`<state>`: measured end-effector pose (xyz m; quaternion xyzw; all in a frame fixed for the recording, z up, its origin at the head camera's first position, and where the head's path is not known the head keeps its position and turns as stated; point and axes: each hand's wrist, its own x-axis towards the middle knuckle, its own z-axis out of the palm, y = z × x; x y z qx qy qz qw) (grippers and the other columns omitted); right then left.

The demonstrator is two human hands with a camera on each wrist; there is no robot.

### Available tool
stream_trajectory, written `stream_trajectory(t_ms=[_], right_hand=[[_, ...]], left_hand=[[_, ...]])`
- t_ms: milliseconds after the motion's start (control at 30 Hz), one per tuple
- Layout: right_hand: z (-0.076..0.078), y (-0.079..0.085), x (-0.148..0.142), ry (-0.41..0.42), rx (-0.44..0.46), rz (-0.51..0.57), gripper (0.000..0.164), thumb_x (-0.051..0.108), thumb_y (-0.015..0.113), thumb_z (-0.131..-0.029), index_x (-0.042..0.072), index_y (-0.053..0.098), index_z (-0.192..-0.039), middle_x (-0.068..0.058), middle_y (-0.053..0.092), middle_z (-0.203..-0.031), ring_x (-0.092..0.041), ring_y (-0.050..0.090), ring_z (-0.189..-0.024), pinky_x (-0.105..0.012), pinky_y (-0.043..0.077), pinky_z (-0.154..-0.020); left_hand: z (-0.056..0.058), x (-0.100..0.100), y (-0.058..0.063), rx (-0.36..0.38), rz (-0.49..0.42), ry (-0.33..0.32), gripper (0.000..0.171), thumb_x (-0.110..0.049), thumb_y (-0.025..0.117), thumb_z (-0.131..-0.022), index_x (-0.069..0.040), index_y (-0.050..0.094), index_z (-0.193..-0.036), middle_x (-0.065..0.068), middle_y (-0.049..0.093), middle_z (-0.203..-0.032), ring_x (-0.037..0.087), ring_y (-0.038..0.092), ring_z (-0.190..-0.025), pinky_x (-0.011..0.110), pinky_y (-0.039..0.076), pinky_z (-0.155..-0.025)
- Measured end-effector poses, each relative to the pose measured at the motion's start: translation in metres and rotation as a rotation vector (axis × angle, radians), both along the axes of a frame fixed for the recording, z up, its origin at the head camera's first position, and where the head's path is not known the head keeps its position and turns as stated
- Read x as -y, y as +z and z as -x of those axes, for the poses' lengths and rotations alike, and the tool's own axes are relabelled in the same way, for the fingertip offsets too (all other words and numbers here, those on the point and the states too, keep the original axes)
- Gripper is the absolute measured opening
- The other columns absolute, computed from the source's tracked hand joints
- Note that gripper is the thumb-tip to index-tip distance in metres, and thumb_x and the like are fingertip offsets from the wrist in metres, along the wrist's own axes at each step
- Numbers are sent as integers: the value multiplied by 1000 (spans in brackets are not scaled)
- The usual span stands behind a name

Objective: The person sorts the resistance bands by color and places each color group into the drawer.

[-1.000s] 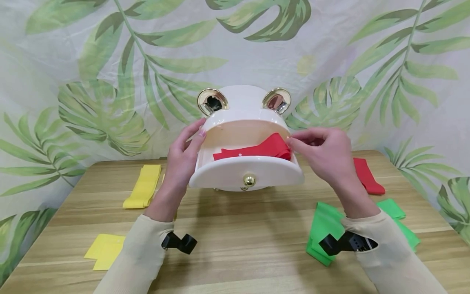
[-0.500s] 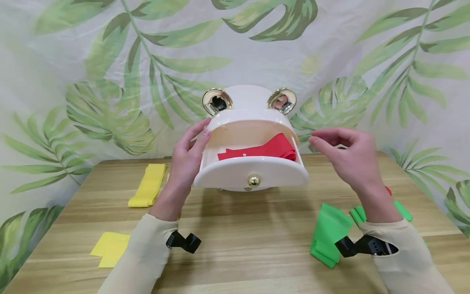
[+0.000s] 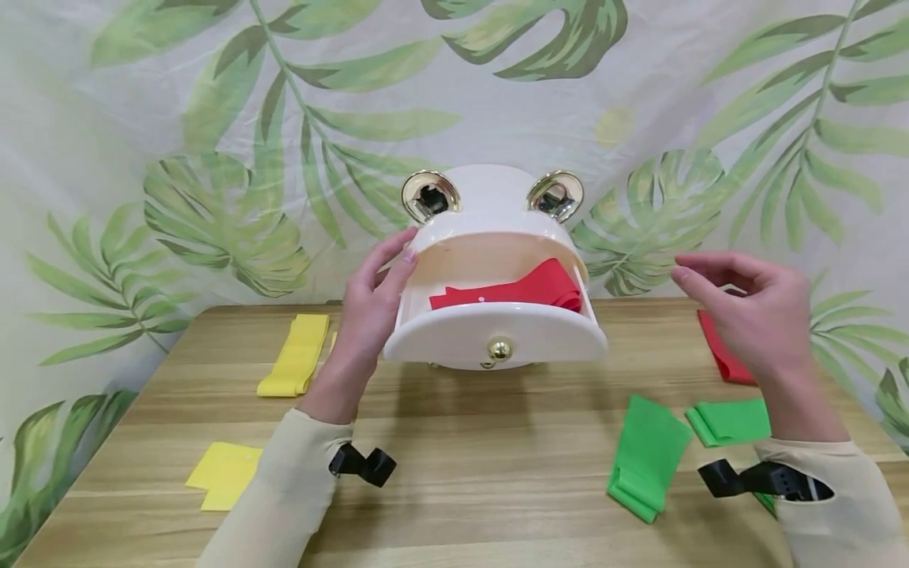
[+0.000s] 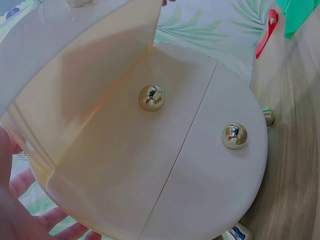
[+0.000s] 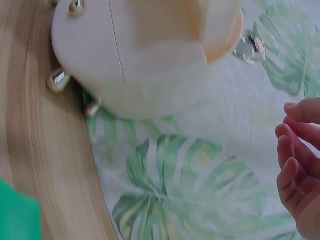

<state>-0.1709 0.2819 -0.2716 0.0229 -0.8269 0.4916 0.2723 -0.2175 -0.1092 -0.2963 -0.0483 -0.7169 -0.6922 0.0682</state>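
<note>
A white rounded box [image 3: 493,205] with gold-rimmed, eye-like discs on top stands mid-table. Its top drawer [image 3: 440,335] is pulled out, and a folded red strip [image 3: 543,285] lies inside. My left hand [image 3: 372,296] rests against the box's left side, thumb by the opening; in the left wrist view the fingers [image 4: 52,219] spread along the curved side. Off to the right of the box, my right hand [image 3: 760,312] hovers in the air with loosely bent fingers and holds nothing. Two more drawer fronts with gold knobs [image 4: 151,98] show below the pulled-out drawer.
Yellow folded strips [image 3: 294,355] and a yellow piece [image 3: 226,473] lie on the left of the wooden table [image 3: 461,489]. On the right lie green strips [image 3: 649,457] and another red strip [image 3: 720,347]. A leaf-print cloth [image 3: 355,79] hangs behind.
My right hand has moved away from the red strip at the drawer's right end, out to the right. The left hand stays at the box's side.
</note>
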Motion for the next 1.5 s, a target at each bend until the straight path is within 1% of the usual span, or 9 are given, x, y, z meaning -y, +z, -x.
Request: stream_trajectory(t_ms=[200, 400, 667, 833, 1000, 1200, 1300, 1433, 1500], right_hand=[[-1, -6, -21, -16, 20, -9, 19, 14, 83, -92, 9, 83, -111, 25, 77, -83, 3, 69, -75, -12, 51, -64], [-5, -17, -48, -31, 90, -41, 24, 18, 83, -93, 11, 82, -116, 29, 76, -87, 4, 71, -74, -9, 51, -70], [-8, -29, -84, -29, 115, -26, 24, 11, 81, -94, 6, 80, -118, 30, 77, -91, 8, 68, -90, -4, 51, -76], [-12, -35, -100, -39, 168, 6, 25, 11, 81, -94, 8, 80, -119, 32, 76, -92, 12, 67, -92, -3, 49, -78], [-12, -46, -114, -61, 211, -16, 23, 15, 79, -97, 10, 80, -119, 37, 73, -93, 16, 64, -94, -2, 44, -78], [-8, -67, -134, -78, 335, -69, 38, 30, 78, -98, 9, 76, -129, 43, 69, -96, 16, 57, -101, -4, 40, -77], [-6, -78, -144, -74, 428, -104, 45, 40, 76, -99, 12, 73, -134, 45, 66, -98, 15, 52, -104, -12, 38, -83], [-5, -92, -155, -45, 498, -156, 48, 43, 72, -101, 12, 70, -138, 47, 63, -99, 16, 50, -102, -14, 38, -81], [-6, -97, -160, -23, 502, -162, 47, 40, 72, -102, 10, 70, -137, 47, 63, -99, 17, 51, -101, -11, 39, -76]], left_hand=[[-1, 1, 0, 2, -9, -7, 43, -44, 60, -108, -37, 60, -150, 6, 64, -146, 25, 68, -120, 25, 62, -85], [-1, 1, 1, -3, -8, -4, 42, -41, 59, -108, -36, 60, -150, 5, 64, -147, 25, 68, -121, 25, 62, -86], [0, 0, 0, -12, 24, 15, 42, -42, 59, -108, -36, 60, -150, 0, 60, -152, 23, 66, -127, 24, 60, -88], [1, 1, 0, -15, 26, 13, 42, -41, 59, -108, -36, 60, -150, 0, 61, -150, 24, 67, -126, 25, 61, -87], [1, 1, -1, -11, 35, 11, 42, -42, 59, -108, -37, 60, -150, -2, 58, -154, 22, 66, -129, 28, 61, -91], [1, 0, -1, -5, 27, 3, 42, -43, 59, -108, -38, 59, -150, 0, 61, -151, 23, 67, -127, 27, 61, -89], [0, 0, -1, 1, 20, 3, 43, -44, 59, -108, -38, 59, -150, 2, 62, -150, 24, 67, -125, 25, 61, -87], [0, 1, 0, 0, 18, 1, 43, -43, 59, -108, -38, 59, -150, 1, 61, -151, 24, 67, -125, 24, 61, -88], [0, 0, 0, -2, 19, -1, 42, -42, 59, -108, -37, 59, -151, 1, 61, -152, 24, 67, -126, 24, 61, -88]])
